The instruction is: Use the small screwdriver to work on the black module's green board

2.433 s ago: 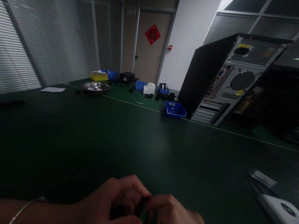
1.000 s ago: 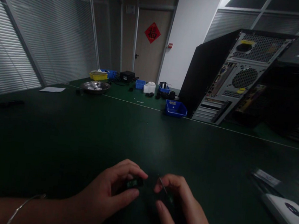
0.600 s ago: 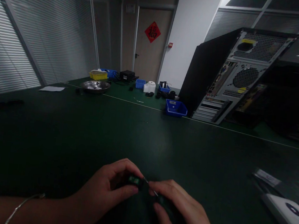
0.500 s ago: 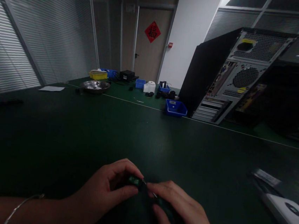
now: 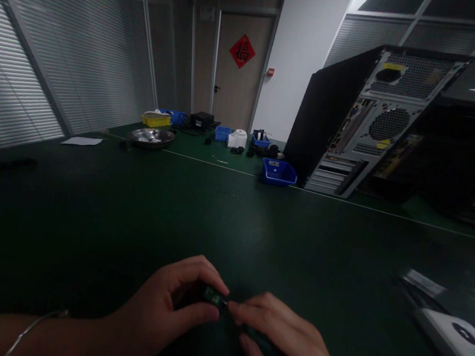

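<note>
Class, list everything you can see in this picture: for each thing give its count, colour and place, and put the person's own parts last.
Table: one, dark green, fills the foreground.
Computer case: one, black and grey, upright at back right.
Blue bins: at least three, far side of table.
Yellow bin: one, far left.
Metal bowl: one, silver, beside the yellow bin.
Paper sheet: one, white, left.
White box: one, right edge.
Small part: one, black and green, pinched in left hand.
Thin tool: one, dark, in right hand.
Bracelet: one, silver, left wrist.
Left hand: one.
Right hand: one.
</note>
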### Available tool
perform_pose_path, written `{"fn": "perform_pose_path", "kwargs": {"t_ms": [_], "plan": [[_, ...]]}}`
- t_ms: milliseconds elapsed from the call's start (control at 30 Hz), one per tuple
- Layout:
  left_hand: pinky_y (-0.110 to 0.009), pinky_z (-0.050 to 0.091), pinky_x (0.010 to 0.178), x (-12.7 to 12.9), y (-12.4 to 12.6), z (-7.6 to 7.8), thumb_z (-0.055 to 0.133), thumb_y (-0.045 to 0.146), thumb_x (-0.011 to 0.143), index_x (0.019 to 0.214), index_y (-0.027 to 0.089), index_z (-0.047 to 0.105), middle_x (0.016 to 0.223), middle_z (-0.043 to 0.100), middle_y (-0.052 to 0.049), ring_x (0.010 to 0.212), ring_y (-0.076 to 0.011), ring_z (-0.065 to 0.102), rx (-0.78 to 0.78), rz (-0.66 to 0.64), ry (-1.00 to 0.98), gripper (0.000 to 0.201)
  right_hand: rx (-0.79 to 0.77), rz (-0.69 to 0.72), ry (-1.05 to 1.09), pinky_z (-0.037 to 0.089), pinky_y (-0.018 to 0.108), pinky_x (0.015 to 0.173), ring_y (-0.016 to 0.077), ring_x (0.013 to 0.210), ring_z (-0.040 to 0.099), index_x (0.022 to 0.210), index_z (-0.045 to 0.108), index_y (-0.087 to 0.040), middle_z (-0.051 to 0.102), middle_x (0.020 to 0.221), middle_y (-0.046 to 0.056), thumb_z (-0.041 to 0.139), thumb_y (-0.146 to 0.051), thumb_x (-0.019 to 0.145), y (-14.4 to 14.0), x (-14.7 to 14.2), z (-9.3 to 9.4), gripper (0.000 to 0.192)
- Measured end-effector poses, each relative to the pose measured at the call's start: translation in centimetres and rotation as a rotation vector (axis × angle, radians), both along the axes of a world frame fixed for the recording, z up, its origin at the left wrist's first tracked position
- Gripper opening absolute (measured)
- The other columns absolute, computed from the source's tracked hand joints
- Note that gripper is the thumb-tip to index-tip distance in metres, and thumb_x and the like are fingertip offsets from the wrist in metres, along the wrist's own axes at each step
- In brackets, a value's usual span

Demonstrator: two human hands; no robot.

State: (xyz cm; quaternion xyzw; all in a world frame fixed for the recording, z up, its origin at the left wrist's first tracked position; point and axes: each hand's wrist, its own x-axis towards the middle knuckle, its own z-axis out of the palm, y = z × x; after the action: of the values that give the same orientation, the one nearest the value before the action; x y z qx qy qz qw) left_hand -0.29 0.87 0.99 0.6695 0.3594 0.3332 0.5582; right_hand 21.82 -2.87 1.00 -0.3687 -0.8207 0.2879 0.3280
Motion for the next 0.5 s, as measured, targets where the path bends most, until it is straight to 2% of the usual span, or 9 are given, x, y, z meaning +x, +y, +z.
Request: {"fn": "perform_pose_path", "kwargs": {"t_ms": [133, 367, 500], "plan": [[-0.031, 0.045, 0.078, -0.08, 0.08, -0.07, 0.072, 0.017, 0.078, 0.092, 0.023, 0.072, 0.089, 0.065, -0.001, 0.087, -0.019, 0.062, 0.002, 0.005, -0.026, 0.015, -0.018, 0.012, 0.044, 0.058, 0.027, 0.07, 0.0188, 0.083, 0.071, 0.116, 0.065, -0.022, 0.071, 0.096, 0.009, 0.054, -0.001, 0.083, 0.01, 0.0, 0.09, 0.041], [-0.027, 0.046, 0.072, 0.28, 0.19, 0.05, 0.079, 0.012, 0.069, 0.084, 0.022, 0.077, 0.078, 0.068, 0.002, 0.077, -0.0157, 0.062, -0.15, 0.031, -0.106, 0.018, -0.005, 0.047, 0.103, 0.057, 0.027, 0.069, 0.0188, 0.083, 0.07, 0.123, 0.063, -0.024, 0.071, 0.096, 0.01, 0.053, 0.002, 0.082, 0.14, 0.03, -0.16, 0.049], [-0.025, 0.046, 0.07, 0.31, 0.17, 0.14, 0.08, 0.009, 0.067, 0.082, 0.024, 0.078, 0.076, 0.068, 0.003, 0.074, -0.0136, 0.061, -0.185, 0.034, -0.116, 0.021, 0.003, 0.059, 0.129, 0.057, 0.028, 0.065, 0.0195, 0.079, 0.07, 0.125, 0.063, -0.025, 0.071, 0.093, 0.01, 0.053, 0.001, 0.082, 0.22, -0.15, -0.24, 0.051]]}}
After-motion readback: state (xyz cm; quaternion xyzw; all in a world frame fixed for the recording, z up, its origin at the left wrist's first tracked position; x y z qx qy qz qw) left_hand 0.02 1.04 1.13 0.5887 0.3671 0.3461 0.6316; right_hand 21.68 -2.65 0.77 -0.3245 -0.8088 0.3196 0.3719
